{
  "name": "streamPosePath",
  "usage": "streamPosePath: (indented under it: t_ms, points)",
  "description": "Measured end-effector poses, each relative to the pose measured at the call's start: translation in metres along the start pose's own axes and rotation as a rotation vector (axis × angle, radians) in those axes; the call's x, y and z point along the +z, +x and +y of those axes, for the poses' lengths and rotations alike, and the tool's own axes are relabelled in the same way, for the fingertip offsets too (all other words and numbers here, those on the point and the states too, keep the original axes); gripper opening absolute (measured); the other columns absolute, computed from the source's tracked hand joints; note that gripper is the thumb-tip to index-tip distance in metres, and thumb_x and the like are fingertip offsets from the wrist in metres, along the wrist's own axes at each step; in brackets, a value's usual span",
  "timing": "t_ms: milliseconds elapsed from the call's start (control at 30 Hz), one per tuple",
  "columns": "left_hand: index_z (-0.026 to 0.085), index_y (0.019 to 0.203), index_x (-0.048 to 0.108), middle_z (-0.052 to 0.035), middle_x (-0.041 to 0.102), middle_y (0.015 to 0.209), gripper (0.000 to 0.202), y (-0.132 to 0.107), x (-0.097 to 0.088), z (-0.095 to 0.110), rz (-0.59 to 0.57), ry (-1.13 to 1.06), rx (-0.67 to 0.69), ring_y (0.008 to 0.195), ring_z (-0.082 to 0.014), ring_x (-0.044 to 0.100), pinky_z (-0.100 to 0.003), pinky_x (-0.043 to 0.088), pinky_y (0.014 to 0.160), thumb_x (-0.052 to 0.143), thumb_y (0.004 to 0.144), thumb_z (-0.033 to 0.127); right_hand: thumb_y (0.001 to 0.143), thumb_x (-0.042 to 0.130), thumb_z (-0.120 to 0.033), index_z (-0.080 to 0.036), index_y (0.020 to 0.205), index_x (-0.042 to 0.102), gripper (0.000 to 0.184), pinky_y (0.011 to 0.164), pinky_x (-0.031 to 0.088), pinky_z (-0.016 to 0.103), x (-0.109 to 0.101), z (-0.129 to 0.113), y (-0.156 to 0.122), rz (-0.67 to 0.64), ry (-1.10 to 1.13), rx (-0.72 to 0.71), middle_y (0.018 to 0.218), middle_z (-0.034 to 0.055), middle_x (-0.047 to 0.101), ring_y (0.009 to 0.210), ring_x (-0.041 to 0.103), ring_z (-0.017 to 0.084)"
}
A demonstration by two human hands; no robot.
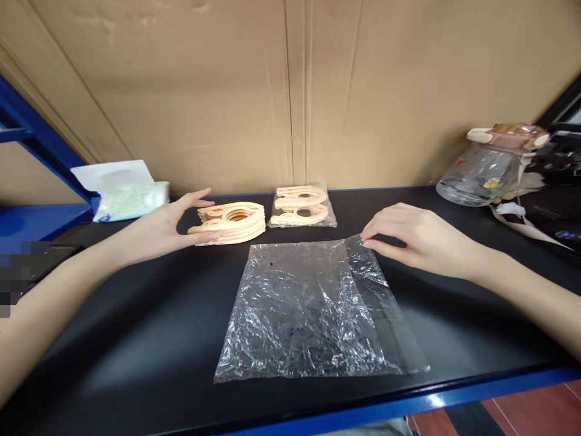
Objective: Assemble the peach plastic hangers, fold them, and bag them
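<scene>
My left hand point(175, 221) is at the left end of a stack of flat cream-coloured pieces with rounded openings point(249, 227). Its thumb lies along the front of the stack, and the forefinger is stretched out above the back edge, apart from the thumb. A clear plastic bag point(299, 309) lies flat and wrinkled on the black tabletop in front of me. With thumb and fingertips, my right hand point(408, 236) pinches the bag's far right corner, lifting it slightly. Behind the bag, similar cream pieces lie in a clear packet point(303, 206).
A white and pale green packet point(129, 191) stands at the back left by a blue metal frame point(45, 139). At the back right is a clear bottle point(481, 172) with a strap. A cardboard wall point(209, 97) closes off the black table's point(136, 339) far side.
</scene>
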State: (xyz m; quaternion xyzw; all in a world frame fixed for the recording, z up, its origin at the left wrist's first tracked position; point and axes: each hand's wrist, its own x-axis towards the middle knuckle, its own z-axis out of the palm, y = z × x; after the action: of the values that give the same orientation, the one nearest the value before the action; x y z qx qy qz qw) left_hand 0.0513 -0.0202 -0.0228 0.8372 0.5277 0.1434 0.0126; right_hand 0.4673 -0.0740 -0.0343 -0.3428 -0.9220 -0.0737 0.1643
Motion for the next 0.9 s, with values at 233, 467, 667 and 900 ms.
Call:
streamPosePath:
  t_ms: [233,467,667,900]
  points:
    - [0.020,0.141,0.039,-0.0036,0.063,0.123,0.076,0.000,-0.004,-0.002,0.106,0.018,0.028,0.111,-0.0306,0.059,-0.048,0.045,0.097,0.059,0.081,0.063,0.097,0.044,-0.031,-0.020,0.092,0.064,0.024,0.088,0.044,0.040,0.000,-0.006,0.001,0.020,0.008,-0.036,0.085,0.0026,0.069,0.078,0.061,0.017]
    - [0.020,0.134,0.044,-0.0055,0.055,0.133,0.064,-0.007,-0.007,0.033,0.281,0.060,0.133,0.119,-0.0283,0.052,-0.047,0.040,0.105,0.059,0.084,0.058,0.095,0.049,-0.029,-0.021,0.097,0.064,0.017,0.097,0.042,0.042,0.003,-0.008,0.001,0.102,-0.029,-0.028,0.092,0.0020,0.071,0.085,0.064,0.017]
    - [0.026,0.136,0.039,-0.0059,0.054,0.131,0.060,-0.019,0.007,0.076,0.448,0.135,0.290,0.118,-0.0287,0.052,-0.049,0.039,0.106,0.063,0.085,0.049,0.091,0.056,-0.032,-0.019,0.116,0.057,0.028,0.091,0.046,0.042,0.005,-0.029,0.002,0.278,-0.050,0.016,0.122,0.0110,0.063,0.109,0.059,0.024]
    - [0.035,0.148,0.019,-0.0024,0.060,0.129,0.075,-0.044,0.028,0.133,0.510,0.133,0.460,0.119,-0.0290,0.055,-0.049,0.041,0.103,0.062,0.087,0.045,0.087,0.059,-0.049,-0.021,0.141,0.033,0.066,0.098,0.042,0.053,0.005,-0.063,0.003,0.336,-0.106,-0.099,0.142,0.0177,0.047,0.127,0.047,0.033]
